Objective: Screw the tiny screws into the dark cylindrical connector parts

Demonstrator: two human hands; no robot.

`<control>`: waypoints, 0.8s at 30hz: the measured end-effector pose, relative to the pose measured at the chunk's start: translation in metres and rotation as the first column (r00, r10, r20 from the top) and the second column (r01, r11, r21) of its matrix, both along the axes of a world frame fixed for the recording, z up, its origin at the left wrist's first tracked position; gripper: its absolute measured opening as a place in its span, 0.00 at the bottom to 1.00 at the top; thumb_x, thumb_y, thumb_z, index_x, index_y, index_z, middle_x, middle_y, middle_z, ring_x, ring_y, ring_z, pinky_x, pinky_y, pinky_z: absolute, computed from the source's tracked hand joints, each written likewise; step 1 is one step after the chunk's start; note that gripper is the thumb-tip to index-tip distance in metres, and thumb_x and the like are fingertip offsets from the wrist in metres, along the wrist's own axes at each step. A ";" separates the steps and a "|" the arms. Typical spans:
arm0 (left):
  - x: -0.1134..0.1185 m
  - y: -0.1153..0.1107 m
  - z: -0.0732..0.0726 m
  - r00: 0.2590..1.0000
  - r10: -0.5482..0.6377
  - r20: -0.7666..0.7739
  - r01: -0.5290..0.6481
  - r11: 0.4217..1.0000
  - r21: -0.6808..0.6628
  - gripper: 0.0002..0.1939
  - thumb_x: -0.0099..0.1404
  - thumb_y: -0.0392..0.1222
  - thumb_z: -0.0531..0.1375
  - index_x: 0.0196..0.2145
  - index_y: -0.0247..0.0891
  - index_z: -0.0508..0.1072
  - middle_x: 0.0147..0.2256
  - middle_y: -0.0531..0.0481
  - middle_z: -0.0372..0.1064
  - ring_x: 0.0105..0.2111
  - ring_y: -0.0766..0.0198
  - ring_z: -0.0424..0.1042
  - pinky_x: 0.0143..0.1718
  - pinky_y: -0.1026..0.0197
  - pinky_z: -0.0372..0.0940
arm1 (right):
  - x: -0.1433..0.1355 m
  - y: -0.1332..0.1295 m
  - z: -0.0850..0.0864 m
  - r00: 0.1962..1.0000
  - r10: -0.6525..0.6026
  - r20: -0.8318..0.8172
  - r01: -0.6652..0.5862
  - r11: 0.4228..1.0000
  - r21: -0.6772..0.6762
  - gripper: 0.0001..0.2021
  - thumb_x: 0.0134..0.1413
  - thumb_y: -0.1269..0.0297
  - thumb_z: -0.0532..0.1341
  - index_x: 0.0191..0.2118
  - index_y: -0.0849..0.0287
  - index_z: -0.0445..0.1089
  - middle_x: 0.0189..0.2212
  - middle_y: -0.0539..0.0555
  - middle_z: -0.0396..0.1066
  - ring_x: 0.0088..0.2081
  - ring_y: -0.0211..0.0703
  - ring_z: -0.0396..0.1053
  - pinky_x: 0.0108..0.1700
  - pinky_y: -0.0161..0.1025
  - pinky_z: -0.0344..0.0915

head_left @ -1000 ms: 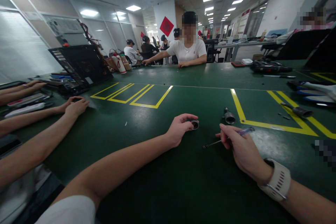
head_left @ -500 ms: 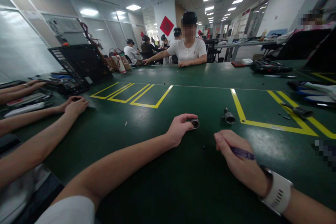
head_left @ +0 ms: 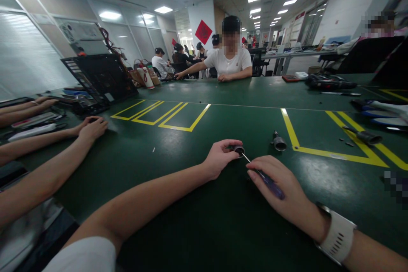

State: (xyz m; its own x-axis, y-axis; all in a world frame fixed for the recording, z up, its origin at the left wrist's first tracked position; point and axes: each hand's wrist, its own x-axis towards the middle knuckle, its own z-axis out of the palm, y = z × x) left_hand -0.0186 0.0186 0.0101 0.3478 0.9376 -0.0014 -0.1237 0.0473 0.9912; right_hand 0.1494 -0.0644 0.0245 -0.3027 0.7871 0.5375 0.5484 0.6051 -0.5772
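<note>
Thumb and fingers of my left hand [head_left: 219,157] are closed around a small round metal cup-shaped part [head_left: 239,150], its open end turned toward me. My right hand [head_left: 280,185] grips a screwdriver [head_left: 269,183] with a purple handle. The thin shaft points up and left, and its tip reaches the rim or opening of the metal part; how deep it goes is hidden. Beyond my right hand lies another metal part [head_left: 279,142], a cup with a narrow stem, on the green table [head_left: 191,229].
Yellow tape outlines [head_left: 331,153] mark the tabletop. A third metal part [head_left: 368,137] and small dark bits lie at right. A co-worker's hands [head_left: 92,126] rest at left. A person [head_left: 228,57] sits opposite. A black computer case [head_left: 105,78] stands back left.
My right hand has moved left and swung the screwdriver round so its shaft now meets the metal part. My left hand keeps hold, with the part tilted slightly.
</note>
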 end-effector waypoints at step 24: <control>0.002 -0.004 0.001 0.997 0.026 -0.072 -0.022 0.998 0.058 0.11 0.53 0.30 0.61 0.37 0.32 0.75 0.33 0.46 0.75 0.36 0.62 0.74 0.45 0.54 0.67 | -0.004 -0.002 -0.004 0.997 -0.039 0.074 0.033 0.997 0.075 0.10 0.56 0.68 0.55 0.42 0.55 0.71 0.39 0.58 0.73 0.41 0.49 0.70 0.42 0.50 0.66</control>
